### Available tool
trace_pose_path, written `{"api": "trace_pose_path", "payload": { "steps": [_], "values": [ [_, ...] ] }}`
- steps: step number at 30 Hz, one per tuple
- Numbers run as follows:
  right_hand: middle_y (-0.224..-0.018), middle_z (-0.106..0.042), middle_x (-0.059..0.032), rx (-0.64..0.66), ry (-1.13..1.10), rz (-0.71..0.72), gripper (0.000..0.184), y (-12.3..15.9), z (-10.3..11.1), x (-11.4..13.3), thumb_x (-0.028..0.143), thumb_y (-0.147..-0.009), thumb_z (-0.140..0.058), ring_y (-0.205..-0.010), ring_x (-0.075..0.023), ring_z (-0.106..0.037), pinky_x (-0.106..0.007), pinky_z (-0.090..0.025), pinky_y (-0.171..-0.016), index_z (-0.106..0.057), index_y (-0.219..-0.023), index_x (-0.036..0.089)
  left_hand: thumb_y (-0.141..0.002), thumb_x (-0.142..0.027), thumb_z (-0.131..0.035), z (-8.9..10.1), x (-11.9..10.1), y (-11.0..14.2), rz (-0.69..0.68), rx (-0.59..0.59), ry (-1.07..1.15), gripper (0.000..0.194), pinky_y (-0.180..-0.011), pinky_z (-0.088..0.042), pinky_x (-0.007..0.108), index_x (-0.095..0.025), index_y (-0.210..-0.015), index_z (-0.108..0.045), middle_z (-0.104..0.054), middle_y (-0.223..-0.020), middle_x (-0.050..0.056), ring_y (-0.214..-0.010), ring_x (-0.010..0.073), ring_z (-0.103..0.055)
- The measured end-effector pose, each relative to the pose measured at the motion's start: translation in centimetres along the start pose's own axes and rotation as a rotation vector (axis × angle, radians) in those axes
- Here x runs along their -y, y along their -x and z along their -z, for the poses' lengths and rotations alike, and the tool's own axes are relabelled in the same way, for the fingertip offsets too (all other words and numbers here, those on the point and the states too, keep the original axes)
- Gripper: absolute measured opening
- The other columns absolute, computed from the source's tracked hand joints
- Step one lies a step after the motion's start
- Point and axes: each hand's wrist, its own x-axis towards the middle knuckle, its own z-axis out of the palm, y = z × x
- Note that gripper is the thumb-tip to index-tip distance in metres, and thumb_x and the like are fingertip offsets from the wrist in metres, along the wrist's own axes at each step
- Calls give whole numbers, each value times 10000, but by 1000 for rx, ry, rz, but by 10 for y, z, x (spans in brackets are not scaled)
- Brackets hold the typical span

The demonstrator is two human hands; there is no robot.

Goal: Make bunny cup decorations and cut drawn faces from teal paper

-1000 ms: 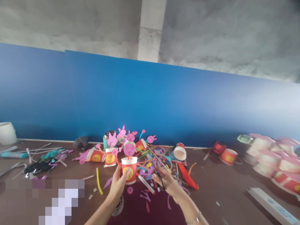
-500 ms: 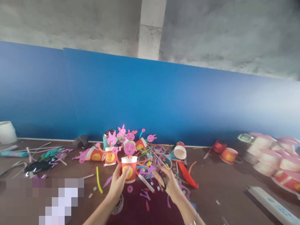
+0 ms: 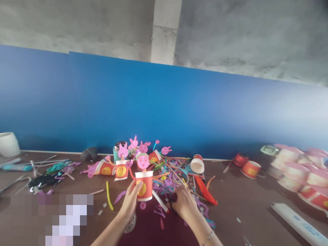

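In my left hand [image 3: 130, 201] is a red and white paper cup [image 3: 147, 188] with a round yellow print, thumb across its front. A pink face cutout [image 3: 142, 162] stands out of the cup's top, and an orange-red strip curves from its left side. My right hand [image 3: 183, 203] is palm down over the pile of scraps, fingers bent. Beside its thumb shows the black handle of scissors [image 3: 171, 203]; their blades are hidden. A white marker [image 3: 160, 201] with a red end lies between my hands.
Several similar cups with pink cutouts, such as one cup [image 3: 121, 170], stand or lie behind. Colored strips and scraps [image 3: 166, 182] spread across the brown table. At right are stacked cups [image 3: 294, 171] and a white power strip [image 3: 297, 222]. A blue panel [image 3: 164, 109] rises behind.
My right hand has turned palm down and lowered into the scraps, and the scissor blades have gone out of sight. The cup in my left hand has shifted slightly right.
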Motion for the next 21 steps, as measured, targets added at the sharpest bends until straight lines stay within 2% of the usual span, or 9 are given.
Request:
{"api": "trace_pose_path", "payload": {
  "steps": [3, 4, 6, 8, 10, 12, 15, 18, 21],
  "values": [
    [-893, -667, -95, 174, -211, 4, 684, -7, 3, -11, 221, -512, -776, -882, -285, -614, -351, -458, -768, -576, -1157, 115, -678, -477, -726, -6, -1, 6, 80, 30, 64, 575, -715, -521, 291, -174, -1151, -601, -715, -1016, 87, -836, 225, -679],
    [-815, -665, -55, 222, -307, 26, 695, -10, 6, -14, 195, -514, -768, -794, -253, -620, -333, -463, -715, -564, -1174, 124, -675, -469, -730, -8, -2, 8, 90, 38, 71, 580, -691, -522, 282, -176, -1158, -598, -714, -1016, 85, -803, 214, -680],
    [-717, -640, -6, 233, -529, 97, 523, -12, 12, -13, 198, -573, -735, -686, -198, -601, -297, -455, -650, -611, -1079, 149, -682, -453, -729, -10, -2, 10, 109, 36, 80, 584, -649, -518, 265, -178, -1178, -588, -715, -1008, 79, -751, 192, -678],
    [-727, -631, -9, 117, -773, 173, 247, -11, 18, -1, 259, -674, -689, -695, -170, -589, -276, -449, -657, -648, -898, 160, -714, -448, -706, -11, -2, 12, 141, 44, 84, 575, -637, -516, 262, -187, -1208, -570, -717, -1004, 73, -745, 186, -678],
    [-788, -637, -7, 69, -1014, 258, 273, -7, 21, 17, 307, -698, -705, -725, -159, -585, -257, -444, -652, -631, -929, 182, -752, -447, -672, -12, -2, 14, 164, 96, 94, 546, -687, -523, 282, -189, -1221, -565, -716, -1022, 77, -814, 203, -681],
    [-769, -630, -3, 63, -1169, 285, 266, -2, 21, 35, 352, -693, -730, -699, -145, -571, -243, -437, -633, -624, -864, 179, -770, -435, -658, -11, -3, 14, 172, 163, 117, 507, -784, -519, 317, -185, -1204, -582, -710, -1059, 82, -924, 230, -668],
    [-669, -593, 11, 53, -1248, 277, 255, 3, 17, 48, 381, -709, -731, -624, -119, -528, -224, -409, -585, -612, -760, 161, -770, -410, -666, -11, -4, 15, 200, 218, 168, 465, -907, -480, 362, -192, -1175, -604, -697, -1113, 77, -1053, 252, -627],
    [-605, -563, 24, 72, -1259, 252, 283, 3, 17, 48, 399, -688, -747, -566, -107, -494, -214, -384, -536, -607, -728, 157, -738, -414, -700, -10, -5, 14, 222, 238, 210, 475, -963, -446, 391, -183, -1147, -624, -693, -1127, 85, -1107, 275, -598],
    [-640, -594, 3, 93, -1194, 283, 294, 3, 22, 44, 419, -696, -737, -604, -131, -528, -230, -411, -565, -640, -759, 149, -704, -412, -733, -9, -4, 14, 219, 262, 226, 484, -994, -418, 408, -165, -1111, -647, -693, -1123, 104, -1132, 299, -580]
  ]
}}
